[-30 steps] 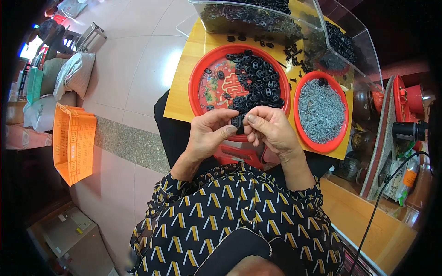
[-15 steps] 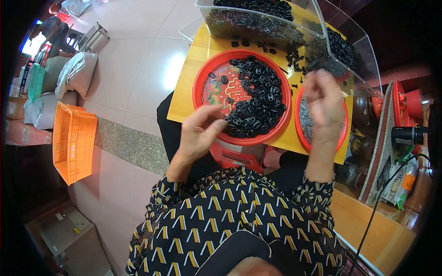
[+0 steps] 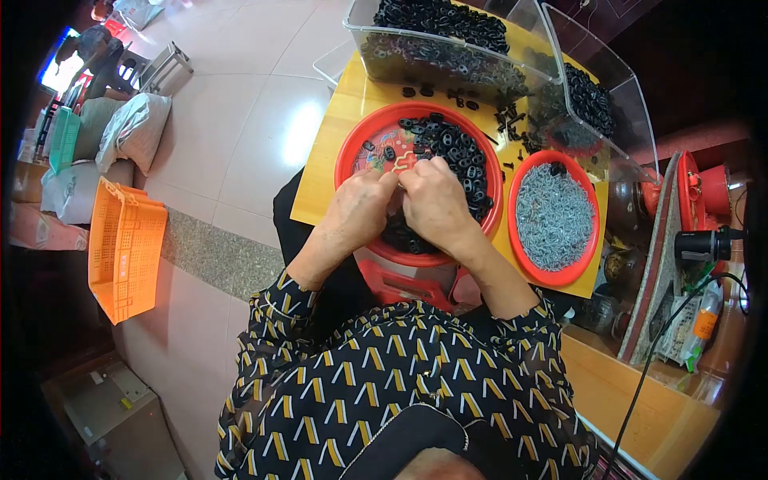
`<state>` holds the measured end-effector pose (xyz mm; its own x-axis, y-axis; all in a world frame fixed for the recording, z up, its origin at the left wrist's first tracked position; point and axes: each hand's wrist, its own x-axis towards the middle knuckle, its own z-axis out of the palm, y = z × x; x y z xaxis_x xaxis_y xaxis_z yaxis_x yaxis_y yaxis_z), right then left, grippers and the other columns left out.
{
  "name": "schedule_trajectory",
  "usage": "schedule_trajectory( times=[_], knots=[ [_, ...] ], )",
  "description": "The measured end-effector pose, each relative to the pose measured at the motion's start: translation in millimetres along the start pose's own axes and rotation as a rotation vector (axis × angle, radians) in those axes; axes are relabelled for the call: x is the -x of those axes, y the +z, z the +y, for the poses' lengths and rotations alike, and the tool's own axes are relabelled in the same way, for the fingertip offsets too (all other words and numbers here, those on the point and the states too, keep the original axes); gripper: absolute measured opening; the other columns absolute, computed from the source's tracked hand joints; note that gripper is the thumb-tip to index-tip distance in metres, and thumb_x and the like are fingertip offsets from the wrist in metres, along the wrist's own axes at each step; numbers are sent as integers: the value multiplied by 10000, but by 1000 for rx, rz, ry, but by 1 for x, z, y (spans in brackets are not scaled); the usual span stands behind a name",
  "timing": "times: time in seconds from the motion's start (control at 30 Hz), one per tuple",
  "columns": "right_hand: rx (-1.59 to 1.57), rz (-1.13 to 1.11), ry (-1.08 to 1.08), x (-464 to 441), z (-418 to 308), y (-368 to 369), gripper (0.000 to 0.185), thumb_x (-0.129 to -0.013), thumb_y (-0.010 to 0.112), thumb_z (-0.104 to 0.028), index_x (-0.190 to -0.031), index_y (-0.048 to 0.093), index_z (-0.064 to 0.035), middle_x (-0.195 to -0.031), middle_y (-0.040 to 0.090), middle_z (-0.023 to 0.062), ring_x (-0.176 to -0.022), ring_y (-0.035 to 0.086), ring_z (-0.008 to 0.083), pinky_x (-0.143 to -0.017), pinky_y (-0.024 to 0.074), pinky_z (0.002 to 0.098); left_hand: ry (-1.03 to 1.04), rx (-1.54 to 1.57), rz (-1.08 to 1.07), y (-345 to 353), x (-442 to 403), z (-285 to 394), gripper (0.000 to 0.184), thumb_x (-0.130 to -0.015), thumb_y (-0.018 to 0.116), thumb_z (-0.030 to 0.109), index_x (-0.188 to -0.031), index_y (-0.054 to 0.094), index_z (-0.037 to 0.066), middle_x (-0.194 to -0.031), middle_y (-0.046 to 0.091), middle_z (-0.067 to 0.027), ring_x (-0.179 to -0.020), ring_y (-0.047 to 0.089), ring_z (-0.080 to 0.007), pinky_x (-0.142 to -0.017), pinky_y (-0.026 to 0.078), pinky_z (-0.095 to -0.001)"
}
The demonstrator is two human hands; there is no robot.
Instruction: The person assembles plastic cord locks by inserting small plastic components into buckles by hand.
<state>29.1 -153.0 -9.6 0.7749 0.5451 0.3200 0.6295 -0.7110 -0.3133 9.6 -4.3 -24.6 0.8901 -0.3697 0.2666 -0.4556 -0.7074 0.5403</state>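
My left hand (image 3: 358,205) and my right hand (image 3: 436,202) meet over the big round red tray (image 3: 345,147), fingertips together. Both hands are closed on something too small and hidden to make out. Under and behind them, small black two-holed plastic pieces (image 3: 456,144) lie heaped on the tray's right side, with a few loose ones at its left. To the right of my right hand, a smaller red tray (image 3: 514,228) holds a pile of small silvery metal parts (image 3: 554,216).
Clear plastic bins (image 3: 448,44) filled with black pieces stand at the table's back. Loose black pieces lie on the yellow table (image 3: 320,188). An orange crate (image 3: 128,252) and sacks (image 3: 134,132) are on the left floor. A person (image 3: 100,56) is at the far left.
My right hand has come back left from above the metal parts to meet my left hand over the big tray. Both hands have closed, their backs now turned up.
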Motion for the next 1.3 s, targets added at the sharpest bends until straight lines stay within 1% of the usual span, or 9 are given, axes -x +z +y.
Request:
schedule_trajectory(
  times=[0.23,0.43,0.67,0.77,0.87,0.93,1.0,1.13,1.3],
  knots=[
    [38,-187,19,-10,4,16,109,-612,546,-46,-702,581,4,-765,570,173,-750,538,302,-681,450,379,5,-43,-5,1,-2,4,309,-591,531,-63,-884,437,-28,-699,522,-198,-709,530,-365,-630,428,-423],
    [47,-263,10,-14,4,8,163,-595,577,-28,-754,575,9,-772,571,175,-753,544,313,-686,448,392,35,-76,11,3,-1,0,262,-602,531,-43,-846,434,-37,-754,514,-216,-743,514,-363,-658,422,-412],
    [-81,57,-24,-1,2,-4,106,-666,558,0,-753,497,5,-722,519,141,-714,516,256,-672,421,342,1,122,202,-12,9,1,193,-687,530,-52,-873,535,1,-762,516,-164,-710,524,-332,-625,434,-349],
    [-765,-17,416,12,-1,-20,84,-762,577,-14,-828,531,9,-707,516,27,-658,470,70,-616,391,187,-69,322,253,-11,12,6,104,-725,525,-54,-813,542,-1,-730,522,-118,-683,543,-259,-604,436,-312],
    [-1123,33,516,27,-4,-22,81,-764,585,-23,-828,547,5,-737,558,27,-661,518,110,-628,420,222,-172,575,252,-7,16,15,65,-758,525,-41,-814,534,-10,-710,521,-62,-658,526,-167,-599,423,-276],
    [-1164,43,523,34,-6,-23,71,-786,576,-29,-847,557,3,-745,555,-2,-654,523,76,-585,433,209,-453,1237,193,-6,18,25,44,-780,549,-13,-824,551,-9,-726,545,-45,-656,509,-111,-596,410,-223],
    [-1409,18,707,40,-11,-27,72,-797,568,-36,-856,561,4,-739,559,16,-640,539,73,-548,459,201,-446,1458,181,3,20,26,49,-789,556,5,-836,549,-3,-737,544,-30,-657,504,-100,-600,406,-214],
    [-1400,98,721,43,-28,-37,74,-803,555,-28,-866,559,10,-744,560,27,-628,550,73,-539,486,204,-473,1811,156,11,24,33,85,-802,570,48,-863,542,-5,-760,549,-30,-659,503,-99,-620,408,-211],
    [-1325,97,720,43,-33,-42,90,-798,541,0,-884,540,25,-754,564,35,-658,569,82,-571,498,212,-549,1855,156,9,25,44,83,-818,550,55,-872,538,-7,-786,558,-43,-685,526,-110,-641,429,-228]
  ],
)
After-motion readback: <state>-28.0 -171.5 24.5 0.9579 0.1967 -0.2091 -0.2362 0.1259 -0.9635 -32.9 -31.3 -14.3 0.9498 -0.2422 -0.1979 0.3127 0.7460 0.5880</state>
